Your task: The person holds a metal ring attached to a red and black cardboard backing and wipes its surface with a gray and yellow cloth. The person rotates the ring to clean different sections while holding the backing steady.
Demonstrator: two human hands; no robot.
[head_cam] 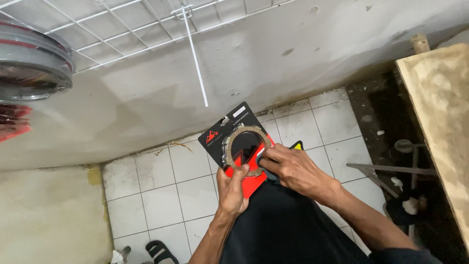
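Looking down at a white tiled floor [161,195] running up to a grubby plastered wall [146,93], with a white wire rack [122,24] hanging on it and one long hook [195,58] sticking out. On the right a plywood board [439,117] is sitting over some metal stands [391,168]. A black sandal [161,252] is poking in at the near edge.

The person is holding a black and red carded pack [234,146] out over their dark-clothed lap, near the middle of the view, with a brownish friction ring [244,149] sealed on its face.

The left hand [232,190] is gripping the pack from below, thumb pressing on the ring's near edge. The right hand [293,168] is pinching at the right side of the ring, where a dark bit is lifting; I can't tell if that's the blister or a second disc. So both hands are clamped on the same pack, close together and nearly touching.

My take on doing this well: keep the lower hand stiff so the card isn't folding, and peel with fingertips along the ring's edge rather than yanking. Those rings look thin, so I'd be supporting it flat instead of bending it.
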